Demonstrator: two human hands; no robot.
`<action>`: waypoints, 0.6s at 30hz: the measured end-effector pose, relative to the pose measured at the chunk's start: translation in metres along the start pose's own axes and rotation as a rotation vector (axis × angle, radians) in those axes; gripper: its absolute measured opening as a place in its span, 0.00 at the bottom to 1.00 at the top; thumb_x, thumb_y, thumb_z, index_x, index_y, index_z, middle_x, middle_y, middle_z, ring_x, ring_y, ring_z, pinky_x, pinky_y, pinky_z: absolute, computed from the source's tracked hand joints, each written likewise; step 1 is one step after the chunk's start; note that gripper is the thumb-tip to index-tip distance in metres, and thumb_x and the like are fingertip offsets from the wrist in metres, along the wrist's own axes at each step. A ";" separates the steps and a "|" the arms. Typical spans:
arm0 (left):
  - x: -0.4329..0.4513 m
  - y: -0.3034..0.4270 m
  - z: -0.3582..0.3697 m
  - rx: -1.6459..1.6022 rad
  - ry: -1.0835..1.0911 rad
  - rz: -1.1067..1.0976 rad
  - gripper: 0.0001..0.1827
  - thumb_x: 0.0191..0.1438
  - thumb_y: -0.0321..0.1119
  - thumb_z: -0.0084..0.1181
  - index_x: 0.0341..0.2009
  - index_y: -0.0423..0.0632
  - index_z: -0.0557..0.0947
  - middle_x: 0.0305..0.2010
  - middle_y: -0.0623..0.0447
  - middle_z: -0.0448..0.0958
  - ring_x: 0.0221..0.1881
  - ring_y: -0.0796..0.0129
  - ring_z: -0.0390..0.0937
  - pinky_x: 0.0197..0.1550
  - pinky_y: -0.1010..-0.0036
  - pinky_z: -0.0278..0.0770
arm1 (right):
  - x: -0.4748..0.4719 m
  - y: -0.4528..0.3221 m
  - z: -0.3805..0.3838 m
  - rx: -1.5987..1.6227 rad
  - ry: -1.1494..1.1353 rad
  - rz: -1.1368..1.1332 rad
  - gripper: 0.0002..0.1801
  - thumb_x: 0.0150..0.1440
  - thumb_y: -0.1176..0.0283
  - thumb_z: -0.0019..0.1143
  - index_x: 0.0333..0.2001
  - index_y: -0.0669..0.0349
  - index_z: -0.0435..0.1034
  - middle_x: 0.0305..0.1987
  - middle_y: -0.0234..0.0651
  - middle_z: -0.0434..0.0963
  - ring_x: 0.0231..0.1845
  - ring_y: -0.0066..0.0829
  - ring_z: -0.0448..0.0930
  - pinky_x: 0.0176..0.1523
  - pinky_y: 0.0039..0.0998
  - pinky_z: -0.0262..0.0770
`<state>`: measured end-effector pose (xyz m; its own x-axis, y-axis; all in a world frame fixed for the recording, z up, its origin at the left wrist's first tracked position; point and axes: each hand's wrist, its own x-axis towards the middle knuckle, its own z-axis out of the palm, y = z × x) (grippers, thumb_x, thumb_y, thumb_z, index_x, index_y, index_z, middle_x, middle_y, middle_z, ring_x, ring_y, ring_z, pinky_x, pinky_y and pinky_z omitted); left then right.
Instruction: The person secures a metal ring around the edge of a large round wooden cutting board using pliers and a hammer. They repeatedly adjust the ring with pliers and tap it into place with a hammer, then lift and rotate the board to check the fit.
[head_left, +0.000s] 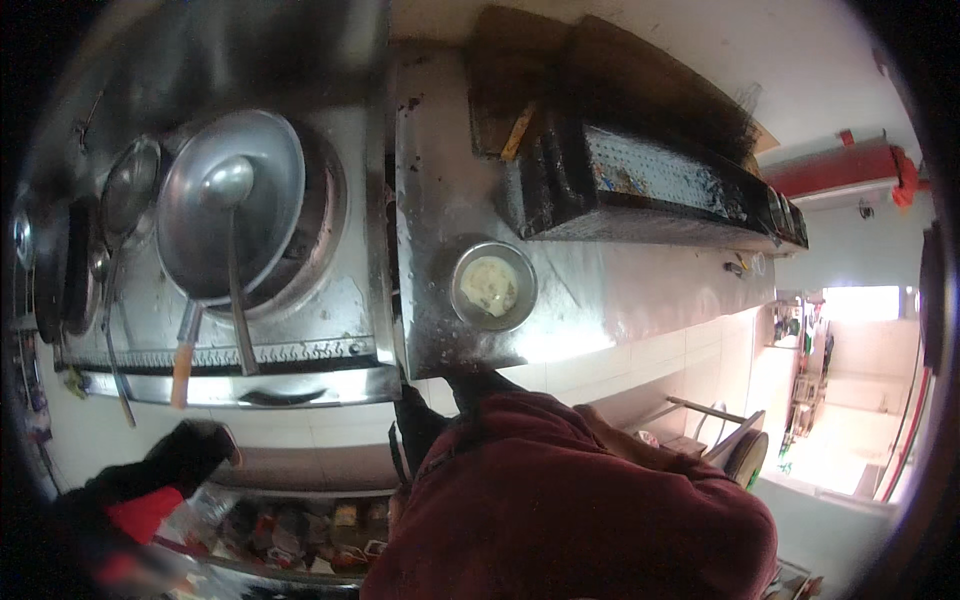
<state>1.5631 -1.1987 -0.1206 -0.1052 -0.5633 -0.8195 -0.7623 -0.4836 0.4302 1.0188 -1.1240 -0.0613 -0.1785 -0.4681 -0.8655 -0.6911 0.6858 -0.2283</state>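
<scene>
My right hand (600, 427) hangs low by the maroon top at my right side; its fingers are mostly hidden. At my left side only a sliver of skin, probably my left hand (399, 501), shows beside the top. Before me, a round metal bowl (531, 289) with a pale, creamy liquid stands on the stainless-steel counter (450, 195). Left of it, a metal pan with a wooden handle (181, 375) rests tilted on a larger wok (330, 217) on the steel stove. A metal ladle (229, 184) lies in the pan, its handle over the rim.
A long blackened metal box (637, 214) occupies the counter's right part. Skimmers (127, 195) lie on the stove's left side. A person in black and red (150, 510) is at the lower left, near a bin of packaged goods (300, 532). A round-topped stool (750, 459) stands right.
</scene>
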 end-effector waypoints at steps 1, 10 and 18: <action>0.013 -0.007 -0.016 0.046 -0.001 0.063 0.17 0.61 0.39 0.55 0.49 0.43 0.85 0.42 0.41 0.84 0.39 0.46 0.82 0.39 0.55 0.78 | -0.011 -0.019 0.001 0.067 0.101 -0.001 0.13 0.64 0.64 0.55 0.43 0.62 0.80 0.44 0.49 0.82 0.45 0.45 0.82 0.49 0.41 0.78; 0.068 -0.052 -0.069 0.502 -0.087 0.210 0.19 0.64 0.41 0.51 0.46 0.37 0.83 0.41 0.38 0.82 0.37 0.50 0.80 0.41 0.57 0.78 | 0.031 -0.415 -0.228 0.232 0.904 -0.671 0.17 0.58 0.69 0.60 0.49 0.66 0.73 0.45 0.56 0.79 0.48 0.57 0.79 0.50 0.46 0.77; 0.048 0.007 -0.148 0.118 -0.005 -0.176 0.18 0.65 0.40 0.51 0.47 0.38 0.82 0.42 0.41 0.82 0.40 0.53 0.79 0.44 0.59 0.77 | 0.222 -0.512 -0.410 -0.616 0.878 0.130 0.34 0.63 0.54 0.46 0.65 0.68 0.68 0.68 0.54 0.70 0.71 0.48 0.69 0.69 0.59 0.63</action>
<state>1.6472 -1.3282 -0.1013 0.0335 -0.4736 -0.8801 -0.8389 -0.4920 0.2328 1.0463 -1.8073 0.0464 -0.5459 -0.8163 -0.1890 -0.8205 0.4750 0.3180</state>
